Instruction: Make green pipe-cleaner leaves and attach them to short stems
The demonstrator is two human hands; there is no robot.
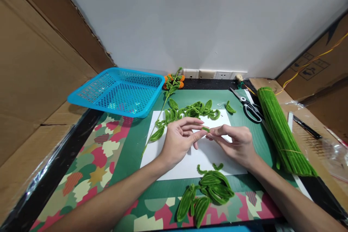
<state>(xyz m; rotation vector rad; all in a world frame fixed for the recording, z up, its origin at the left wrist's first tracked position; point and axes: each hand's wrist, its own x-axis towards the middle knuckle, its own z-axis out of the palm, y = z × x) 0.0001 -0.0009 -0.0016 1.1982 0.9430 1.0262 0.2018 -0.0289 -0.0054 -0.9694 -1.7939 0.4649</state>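
Between the fingertips of both hands is a short piece of green pipe cleaner (206, 129), mostly covered by the fingers. My left hand (179, 137) pinches it from the left, its other fingers loosely bent. From the right, my right hand (233, 141) grips it between thumb and forefinger. Below them, on the white paper (174, 172), a pile of green pipe-cleaner leaves (217, 185) spills onto the patterned mat. Beyond the hands lies a row of similar curled leaves (193, 110). A long stem with orange flowers (174, 83) rests at the paper's left.
A blue perforated basket (119, 112) stands at the back left. Scissors (248, 107) lie back right, beside a thick bundle of green pipe cleaners (282, 130). Farther right is a black craft knife (307, 127). Power sockets (212, 74) line the wall; cardboard (21, 79) encloses the sides.
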